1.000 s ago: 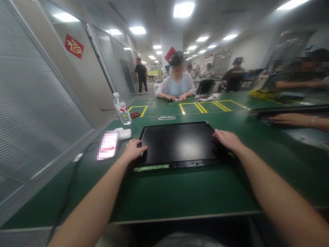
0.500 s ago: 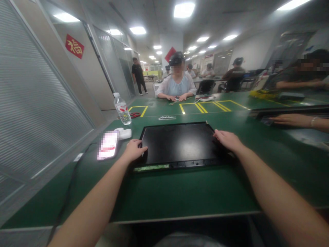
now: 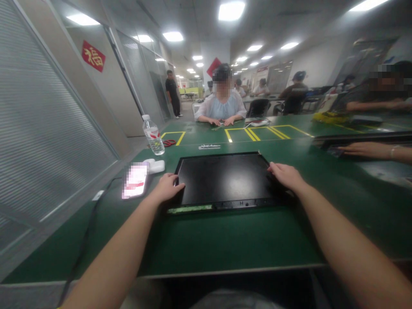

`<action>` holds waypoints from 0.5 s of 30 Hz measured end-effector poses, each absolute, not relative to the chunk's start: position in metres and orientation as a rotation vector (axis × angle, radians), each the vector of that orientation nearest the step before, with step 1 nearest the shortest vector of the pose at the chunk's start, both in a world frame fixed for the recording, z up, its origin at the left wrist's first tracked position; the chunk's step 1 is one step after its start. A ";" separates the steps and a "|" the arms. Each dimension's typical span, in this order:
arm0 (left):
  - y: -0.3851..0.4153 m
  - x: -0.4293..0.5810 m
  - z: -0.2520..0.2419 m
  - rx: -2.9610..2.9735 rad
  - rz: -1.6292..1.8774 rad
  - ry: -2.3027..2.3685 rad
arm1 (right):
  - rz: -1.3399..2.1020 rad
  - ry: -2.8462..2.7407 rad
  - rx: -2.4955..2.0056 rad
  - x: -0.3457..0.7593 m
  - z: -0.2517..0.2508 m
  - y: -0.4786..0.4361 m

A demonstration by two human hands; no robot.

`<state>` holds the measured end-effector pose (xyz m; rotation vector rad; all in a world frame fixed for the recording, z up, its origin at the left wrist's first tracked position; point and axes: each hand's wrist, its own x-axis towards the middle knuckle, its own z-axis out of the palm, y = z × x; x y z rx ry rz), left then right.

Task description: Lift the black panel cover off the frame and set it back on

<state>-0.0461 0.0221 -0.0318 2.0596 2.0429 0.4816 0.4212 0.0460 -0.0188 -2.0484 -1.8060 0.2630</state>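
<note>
**Screen (image 3: pixel 222 178) Held at Both Side Edges**

Count: two hands, one screen. The screen lies face up on the green table (image 3: pixel 225 249), directly in front of the person. The left hand (image 3: pixel 168 188) is clamped on the left edge, thumb over the front; the right hand (image 3: pixel 285 175) is clamped on the right edge. The hands are well apart.

Left side of table: one phone (image 3: pixel 135 182), one bottle (image 3: pixel 154 139), one pair of red-handled scissors (image 3: pixel 169 143) and one cable (image 3: pixel 86 231). One co-worker (image 3: pixel 220 105) sits opposite. One other person's hand (image 3: pixel 367 150) is at the far right.

Visibility limits: the fingertips under the screen edges are hidden. The phone display is pixelated. The white object (image 3: pixel 156 166) beside the phone may be one piece or two; cannot tell. The pale items (image 3: pixel 209 146) beyond the screen are too small to identify. Both forearms are cut off by the frame.
</note>
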 end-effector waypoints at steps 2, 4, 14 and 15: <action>0.019 -0.050 -0.027 2.081 0.496 1.989 | 0.261 -1.803 -2.036 0.422 -0.020 0.046; 0.016 -0.053 -0.022 2.136 0.506 1.908 | 0.245 -1.806 -2.029 0.422 -0.021 0.046; 0.000 -0.047 0.002 2.272 0.349 1.496 | 0.245 -1.808 -2.037 0.420 -0.020 0.043; -0.001 -0.046 0.003 2.279 0.335 1.498 | 0.245 -1.809 -2.043 0.420 -0.020 0.043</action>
